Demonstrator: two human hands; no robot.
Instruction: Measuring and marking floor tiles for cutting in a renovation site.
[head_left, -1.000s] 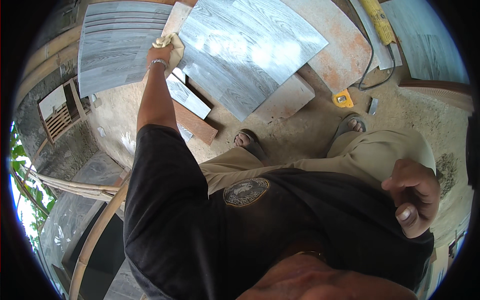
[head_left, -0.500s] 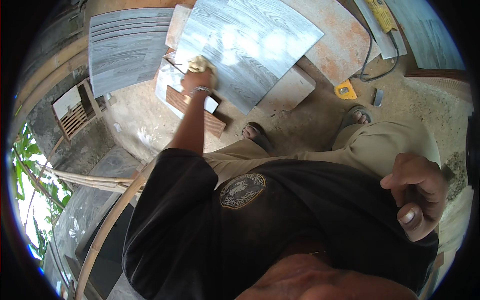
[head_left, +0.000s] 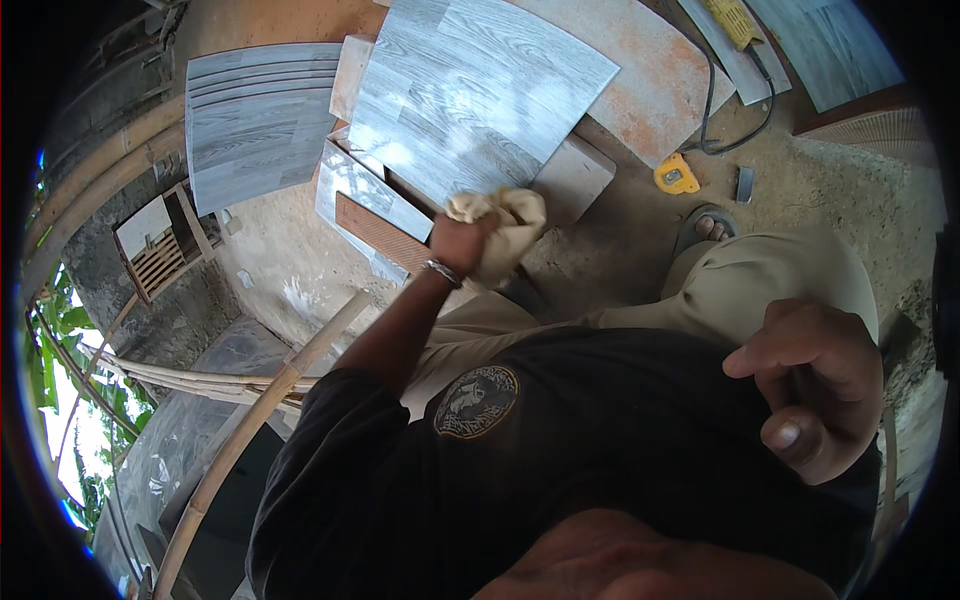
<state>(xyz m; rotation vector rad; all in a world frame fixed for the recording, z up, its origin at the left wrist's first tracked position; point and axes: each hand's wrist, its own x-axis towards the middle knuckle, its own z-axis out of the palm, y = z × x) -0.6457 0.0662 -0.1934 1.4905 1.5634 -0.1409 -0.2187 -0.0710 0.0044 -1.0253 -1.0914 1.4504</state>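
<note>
A crumpled beige cloth [head_left: 517, 232] is bunched in my left hand [head_left: 463, 245], whose fingers are closed around it. Hand and cloth are at the near corner of a large grey wood-look tile [head_left: 480, 95], with the cloth hanging toward my leg. This tile lies raised on a pale block [head_left: 575, 178]. At the right, close to my body, my right hand [head_left: 820, 385] hovers with loosely bent fingers, the thumb apart from them and nothing visible between.
Stacked tiles [head_left: 260, 130] stand at the left beside cut tile strips [head_left: 385, 230]. A yellow tape measure [head_left: 676, 175] and a small grey metal piece [head_left: 744, 185] lie on the floor. A corded yellow power tool [head_left: 733, 20] is at the far right. Bamboo poles [head_left: 250, 430] cross the lower left.
My left hand has moved right and toward me with the cloth, from the tile's left edge to its near corner. My right hand keeps its bent pose.
</note>
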